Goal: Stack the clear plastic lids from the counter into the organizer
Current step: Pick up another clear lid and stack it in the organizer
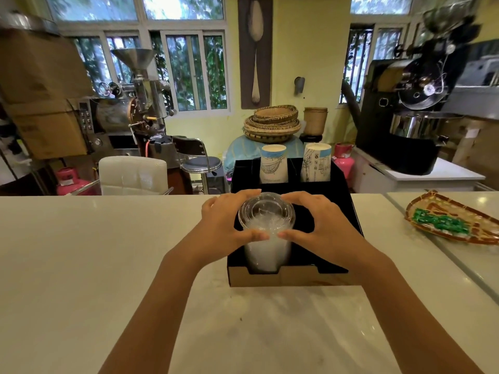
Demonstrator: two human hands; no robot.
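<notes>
A tall stack of clear plastic lids (266, 214) stands in the front left slot of the black organizer (343, 184) on the white counter. My left hand (226, 225) curls around the stack's left side and my right hand (321, 228) around its right side. Thumbs meet at the near edge of the stack, fingertips at its far edge. The lower lids look cloudy white inside the slot. Two stacks of paper cups (274, 164) fill the organizer's back slots.
A woven tray (453, 220) with green wrapped items lies on the counter at the right. The counter's far edge runs just behind the organizer. Beyond it are a chair, roasting machines, stacked baskets and pink gas cylinders.
</notes>
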